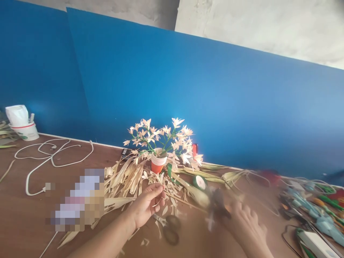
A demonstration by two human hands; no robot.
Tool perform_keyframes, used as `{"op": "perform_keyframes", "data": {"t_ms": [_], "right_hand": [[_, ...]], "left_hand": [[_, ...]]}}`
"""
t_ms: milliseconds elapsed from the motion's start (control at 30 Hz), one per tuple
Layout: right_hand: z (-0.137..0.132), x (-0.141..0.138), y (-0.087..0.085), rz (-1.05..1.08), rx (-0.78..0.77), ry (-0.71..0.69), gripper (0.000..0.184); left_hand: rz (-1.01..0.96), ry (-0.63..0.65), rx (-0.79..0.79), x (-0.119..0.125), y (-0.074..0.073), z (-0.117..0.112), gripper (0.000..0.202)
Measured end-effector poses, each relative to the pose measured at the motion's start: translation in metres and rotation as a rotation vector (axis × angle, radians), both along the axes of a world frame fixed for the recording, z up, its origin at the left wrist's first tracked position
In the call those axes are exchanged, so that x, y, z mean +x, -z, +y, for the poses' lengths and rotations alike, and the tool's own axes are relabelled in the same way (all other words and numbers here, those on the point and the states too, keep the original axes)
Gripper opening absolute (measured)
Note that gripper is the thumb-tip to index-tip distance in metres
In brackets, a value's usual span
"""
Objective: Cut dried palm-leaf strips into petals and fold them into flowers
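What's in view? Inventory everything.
Flat panels: two, blue, rear
Rough wall: one, whitish, top
Flat table: one, brown, foreground
Green-stemmed star flowers: many, cream, centre
Small object: one, red, rear
Tapered cups: apparently several, orange-white, centre
Dry husk strips: many, tan, around cups
Round tape roll: one, green-white, centre
Metal scissors: one, dark handles, between hands
Thin cables: several, white, left
Filled tub: one, white, far left
Pixelated patch: one, multicoloured, left
Jumbled items: several, multicoloured, right
Blurred object: one, dark, near right hand
Left hand: one, bare, centre
Right hand: one, bare, right
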State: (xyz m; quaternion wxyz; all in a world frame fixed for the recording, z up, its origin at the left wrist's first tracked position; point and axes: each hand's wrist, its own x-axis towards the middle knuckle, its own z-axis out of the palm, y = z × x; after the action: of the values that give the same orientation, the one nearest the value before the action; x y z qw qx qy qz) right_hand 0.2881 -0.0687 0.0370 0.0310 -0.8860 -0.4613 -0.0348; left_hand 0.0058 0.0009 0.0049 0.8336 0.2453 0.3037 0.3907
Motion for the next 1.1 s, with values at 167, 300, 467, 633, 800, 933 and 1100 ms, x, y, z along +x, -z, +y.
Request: {"op": "perform_keyframes", "data": {"t_ms": [167,300,467,633,800,933,1100], "right_hand": [[0.02,-0.068,-0.022,0.819,0.262,-0.444,0.026],[0.04,-0.108,-0.009,1.478,0.179,-0.512,0.032],[0.05,-0.117,0.008,1.85,0.088,-0.624,0.022],[0.05,-0.116,0.015,2.026,0.024,-0.612,0.013],[0.048,-0.119,0.021,2.172,-0.024,-0.631,0.009],[0.049,-0.119,0.021,2.198,-0.089,-0.662,0.009],[0.049,-0.119,0.018,2.168,-0.091,-0.632,0.011]], "left_hand": [[0.002,0.087,0.006,0.002,-0.004,-0.007,0.025],[0.005,0.193,0.045,0.002,-0.003,-0.009,0.024],[-0.013,0.223,0.079,0.003,0.002,-0.008,0.023],[-0.038,0.237,0.065,0.003,0.002,-0.009,0.02],[-0.011,0.27,0.106,0.001,0.0,-0.009,0.021],[0.025,0.304,0.121,-0.001,0.0,-0.008,0.026],[0.057,0.301,0.159,-0.002,0.0,-0.008,0.026]]}}
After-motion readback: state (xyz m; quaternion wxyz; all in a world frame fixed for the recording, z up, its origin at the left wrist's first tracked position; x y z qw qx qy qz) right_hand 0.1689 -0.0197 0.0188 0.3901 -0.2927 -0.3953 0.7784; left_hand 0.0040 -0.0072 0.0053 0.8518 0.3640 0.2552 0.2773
